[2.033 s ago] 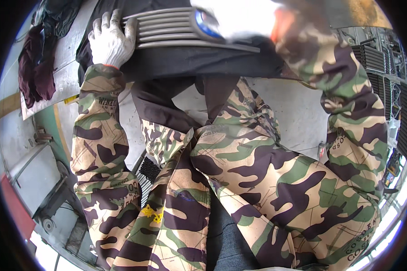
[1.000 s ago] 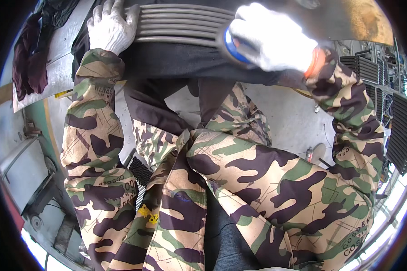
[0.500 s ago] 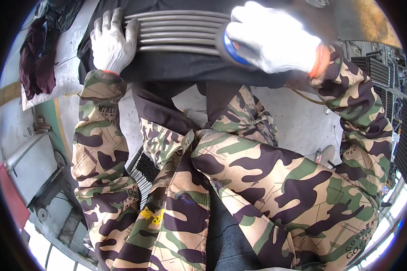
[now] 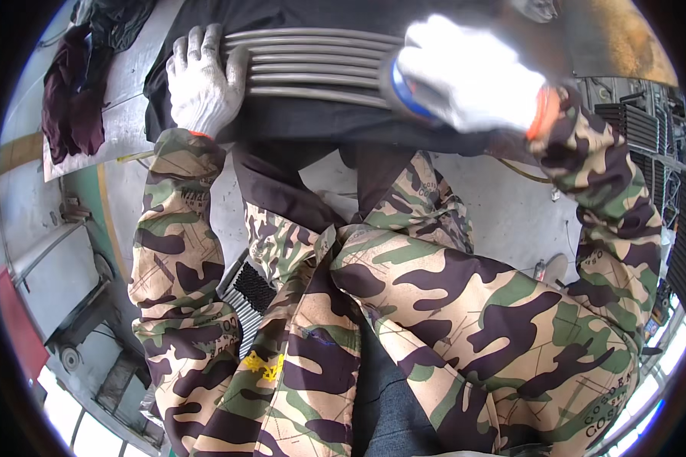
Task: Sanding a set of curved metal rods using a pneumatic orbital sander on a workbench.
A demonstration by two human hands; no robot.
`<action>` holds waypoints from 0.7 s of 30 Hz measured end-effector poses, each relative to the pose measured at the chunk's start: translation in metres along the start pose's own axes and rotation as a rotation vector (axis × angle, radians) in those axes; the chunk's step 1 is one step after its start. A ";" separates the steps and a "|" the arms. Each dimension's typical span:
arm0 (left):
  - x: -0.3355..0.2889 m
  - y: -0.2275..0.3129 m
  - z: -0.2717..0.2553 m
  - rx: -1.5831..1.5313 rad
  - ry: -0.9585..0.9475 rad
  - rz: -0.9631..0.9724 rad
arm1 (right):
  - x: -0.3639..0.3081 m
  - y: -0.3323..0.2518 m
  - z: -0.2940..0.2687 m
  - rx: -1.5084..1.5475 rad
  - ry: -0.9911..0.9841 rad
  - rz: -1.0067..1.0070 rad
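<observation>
Several thin grey metal rods [image 4: 320, 68] lie side by side across a black cloth [image 4: 312, 126]. On their left end my left hand [image 4: 206, 87], in a white knit glove with an orange cuff, rests flat with its fingers stretched. My right hand [image 4: 472, 80], gloved the same way, is closed around a blue tool with a rounded grey pad [image 4: 408, 97]. That pad sits over the right part of the rods, and its exact kind is blurred. Bright glare washes out the right glove, and the rods' right ends are hidden beneath the hand and tool.
Dark red and black garments [image 4: 72, 107] hang over the pale table [image 4: 122, 114] at the left. A brownish metal sheet [image 4: 625, 38] is at the upper right, above racks with stacked dark bars [image 4: 633, 126]. Wheeled equipment [image 4: 72, 305] stands at the lower left.
Both hands, the rods and the cloth appear slightly lower and farther right in the picture, as does most of the scene. The right hand still grips the blue tool over the rods.
</observation>
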State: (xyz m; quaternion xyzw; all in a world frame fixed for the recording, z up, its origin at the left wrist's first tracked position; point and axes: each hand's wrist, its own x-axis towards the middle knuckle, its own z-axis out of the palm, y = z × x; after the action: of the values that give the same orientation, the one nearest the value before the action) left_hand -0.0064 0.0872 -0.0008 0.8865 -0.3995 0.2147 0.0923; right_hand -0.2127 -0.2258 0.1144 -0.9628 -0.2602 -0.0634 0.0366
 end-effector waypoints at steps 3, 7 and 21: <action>0.014 0.007 -0.001 -0.064 0.035 0.071 | -0.001 -0.008 -0.010 -0.018 -0.055 -0.017; 0.013 -0.009 -0.007 -0.071 0.064 0.080 | 0.014 0.001 -0.003 -0.060 -0.026 -0.008; 0.007 0.011 -0.011 -0.008 0.042 0.129 | 0.037 -0.021 0.003 0.035 -0.057 0.021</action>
State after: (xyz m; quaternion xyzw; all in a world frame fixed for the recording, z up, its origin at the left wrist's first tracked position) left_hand -0.0139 0.0794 0.0118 0.8538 -0.4547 0.2370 0.0903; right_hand -0.1915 -0.1892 0.1174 -0.9660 -0.2523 -0.0308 0.0465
